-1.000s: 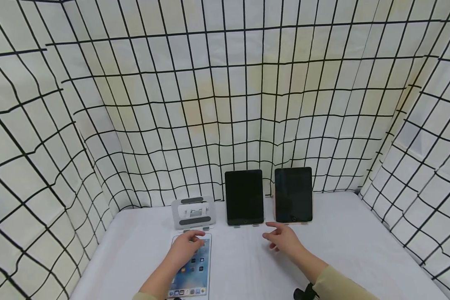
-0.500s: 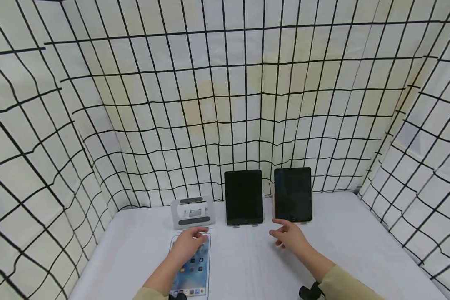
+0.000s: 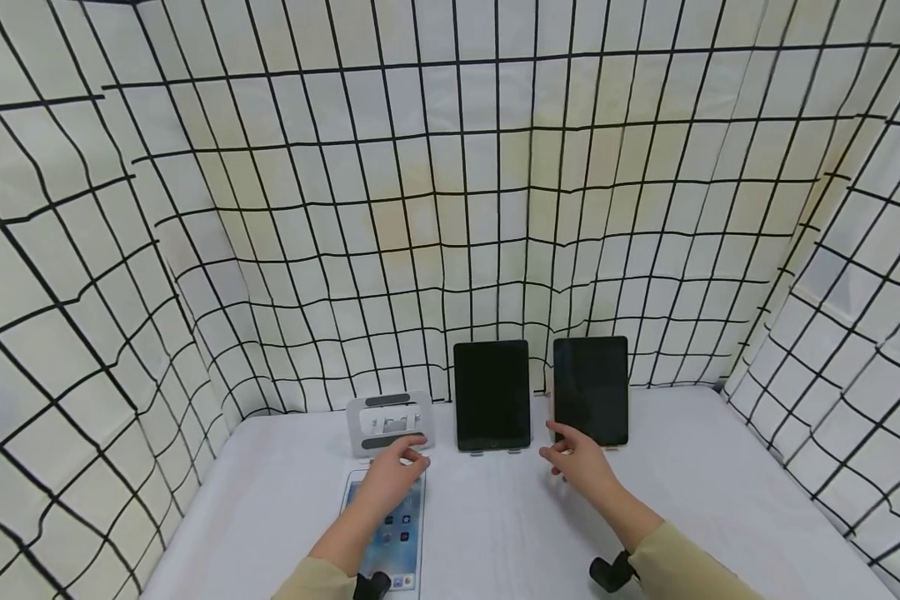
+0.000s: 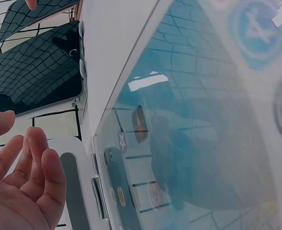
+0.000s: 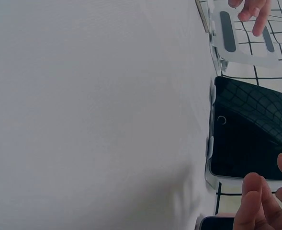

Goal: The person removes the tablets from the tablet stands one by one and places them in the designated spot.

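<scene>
My left hand (image 3: 392, 479) hovers over the far end of a white tablet (image 3: 401, 546) lying flat with its home screen lit. Its fingertips reach in front of an unoccupied grey tablet stand (image 3: 355, 429); the fingers are loosely bent and hold nothing. In the left wrist view, the hand (image 4: 28, 187) is beside the stand's dark pad (image 4: 73, 191). My right hand (image 3: 583, 463), likewise loosely bent and holding nothing, is in front of a dark-screened tablet (image 3: 591, 383) propped upright at the right. Another dark tablet (image 3: 492, 392) leans on a stand in the middle.
A white cloth (image 3: 487, 533) covers the table. White walls with a black grid (image 3: 450, 208) enclose the back and both sides. Dark wrist cameras (image 3: 611, 573) sit on both forearms.
My left hand has moved forward from above the flat tablet towards the stand. My right hand has shifted slightly right and forward. The tablets and stand have not been moved.
</scene>
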The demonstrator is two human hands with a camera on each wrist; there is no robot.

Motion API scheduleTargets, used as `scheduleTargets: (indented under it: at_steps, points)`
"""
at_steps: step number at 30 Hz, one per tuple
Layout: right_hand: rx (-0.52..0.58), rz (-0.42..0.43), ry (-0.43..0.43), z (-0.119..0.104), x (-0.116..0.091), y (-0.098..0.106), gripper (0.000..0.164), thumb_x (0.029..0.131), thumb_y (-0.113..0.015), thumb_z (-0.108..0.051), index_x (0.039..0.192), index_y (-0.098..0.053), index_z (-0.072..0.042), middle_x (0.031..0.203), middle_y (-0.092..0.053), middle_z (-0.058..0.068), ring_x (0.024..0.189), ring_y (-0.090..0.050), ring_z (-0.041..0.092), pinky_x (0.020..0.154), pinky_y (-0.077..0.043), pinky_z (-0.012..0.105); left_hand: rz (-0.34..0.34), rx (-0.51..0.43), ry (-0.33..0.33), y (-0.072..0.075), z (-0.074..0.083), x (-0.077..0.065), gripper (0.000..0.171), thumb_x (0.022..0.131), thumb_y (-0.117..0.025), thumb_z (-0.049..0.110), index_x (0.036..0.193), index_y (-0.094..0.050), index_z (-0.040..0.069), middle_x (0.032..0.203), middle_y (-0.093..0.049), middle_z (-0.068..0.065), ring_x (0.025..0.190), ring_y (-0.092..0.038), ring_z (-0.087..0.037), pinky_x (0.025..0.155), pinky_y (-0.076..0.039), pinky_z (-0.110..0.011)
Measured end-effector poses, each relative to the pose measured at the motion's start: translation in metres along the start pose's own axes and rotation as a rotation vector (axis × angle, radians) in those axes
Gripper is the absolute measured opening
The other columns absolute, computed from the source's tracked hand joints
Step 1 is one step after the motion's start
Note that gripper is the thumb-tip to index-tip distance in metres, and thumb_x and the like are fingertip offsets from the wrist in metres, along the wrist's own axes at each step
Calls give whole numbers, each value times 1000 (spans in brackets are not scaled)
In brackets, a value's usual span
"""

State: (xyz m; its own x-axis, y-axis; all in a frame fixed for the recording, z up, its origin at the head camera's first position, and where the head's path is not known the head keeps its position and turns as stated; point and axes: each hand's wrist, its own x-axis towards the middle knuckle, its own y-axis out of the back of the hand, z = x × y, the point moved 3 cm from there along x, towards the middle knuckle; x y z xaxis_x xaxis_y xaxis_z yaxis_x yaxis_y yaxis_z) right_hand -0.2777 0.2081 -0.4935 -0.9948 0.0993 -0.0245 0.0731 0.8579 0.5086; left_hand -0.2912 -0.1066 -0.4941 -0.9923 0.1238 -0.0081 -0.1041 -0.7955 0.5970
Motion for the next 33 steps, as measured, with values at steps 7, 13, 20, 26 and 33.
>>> scheduleTargets:
  at_steps: [7,13,20,26,33]
  points:
    - [19,4,-9,-2,6,-2,55,91,-72,-14,143,-52,-8,85,-61,5,71,-63,24,58,-47,29,15,-2,22,-9,5,3,42,95,-65,22,136,-59,13,104,-63,-2,82,-60,-15,68,-48,-33]
    - [14,26,-6,-3,14,-5,55,92,-71,-14,143,-52,-9,89,-63,5,70,-62,19,59,-48,29,29,-29,24,-10,10,10,44,96,-65,23,138,-57,14,106,-64,-2,85,-62,-14,69,-50,-33]
    - [38,29,12,-5,23,-6,55,92,-71,-11,143,-52,-9,89,-63,6,71,-63,21,61,-50,29,25,-43,23,-12,16,18,45,96,-65,24,139,-57,14,104,-64,-1,79,-60,-14,66,-50,-33]
    - [49,42,23,-6,29,-7,54,92,-70,-9,143,-53,-8,89,-62,6,69,-62,18,60,-49,29,21,-105,15,-15,19,23,44,97,-64,23,139,-57,12,104,-65,-3,81,-63,-15,70,-53,-34]
    - [47,44,14,-6,37,-9,52,94,-68,-12,144,-52,-10,90,-63,5,72,-63,19,61,-49,28,61,-120,29,-20,17,29,50,96,-63,23,144,-52,16,105,-66,-1,83,-63,-14,68,-52,-32]
